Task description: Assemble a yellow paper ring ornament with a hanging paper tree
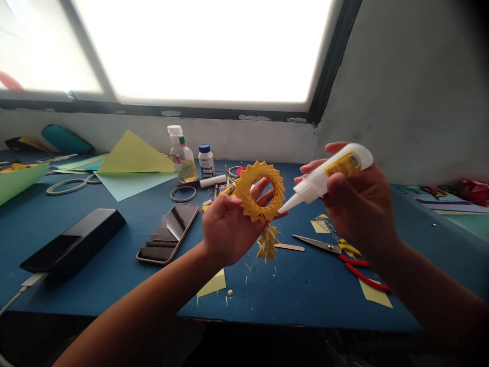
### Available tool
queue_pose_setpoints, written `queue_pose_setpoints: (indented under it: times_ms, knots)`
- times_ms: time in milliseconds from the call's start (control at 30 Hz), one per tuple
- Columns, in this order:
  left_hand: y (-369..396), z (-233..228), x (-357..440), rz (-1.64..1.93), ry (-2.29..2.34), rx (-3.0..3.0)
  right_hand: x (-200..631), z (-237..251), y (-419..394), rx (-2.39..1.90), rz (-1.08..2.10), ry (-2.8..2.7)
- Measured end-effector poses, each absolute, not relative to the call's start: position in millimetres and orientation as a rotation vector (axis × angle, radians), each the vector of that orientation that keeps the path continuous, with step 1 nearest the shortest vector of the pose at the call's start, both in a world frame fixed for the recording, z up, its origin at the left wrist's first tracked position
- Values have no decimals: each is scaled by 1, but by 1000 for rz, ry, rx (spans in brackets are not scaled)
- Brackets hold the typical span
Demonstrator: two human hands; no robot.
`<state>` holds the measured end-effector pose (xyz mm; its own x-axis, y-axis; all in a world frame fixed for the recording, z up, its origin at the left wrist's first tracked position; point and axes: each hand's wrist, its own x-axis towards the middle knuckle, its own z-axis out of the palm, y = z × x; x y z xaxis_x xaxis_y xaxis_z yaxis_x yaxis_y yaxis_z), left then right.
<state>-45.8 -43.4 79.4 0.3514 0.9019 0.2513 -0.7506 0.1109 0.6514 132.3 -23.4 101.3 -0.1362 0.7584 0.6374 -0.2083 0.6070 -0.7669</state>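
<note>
My left hand holds up a yellow folded-paper ring, thumb on its near left side and fingers behind it. From the ring's lower edge hangs a paler yellow folded-paper pendant, tied on with a red thread. My right hand grips a white glue bottle with a yellow label, tilted down to the left. The bottle's pointed nozzle is at the ring's lower right edge; whether it touches I cannot tell.
Red-handled scissors lie right of centre, near a wooden stick and paper scraps. On the left are a phone and a black power bank with a cable. A glass bottle and a blue-capped bottle stand by the wall.
</note>
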Motion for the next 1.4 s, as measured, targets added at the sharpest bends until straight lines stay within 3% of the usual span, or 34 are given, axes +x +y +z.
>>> queue_pose_setpoints:
  times_ms: [600, 1000, 1400]
  knots:
    - [-40, 82, -47, 1256, 285, 752, 143, 109, -19, -584, 854, -1596]
    - [-35, 76, -36, 1154, 555, 712, 148, 104, 0, -631, 999, -1689]
    - [-33, 67, -30, 1196, 589, 960, 136, 97, -12, -691, 609, -1754]
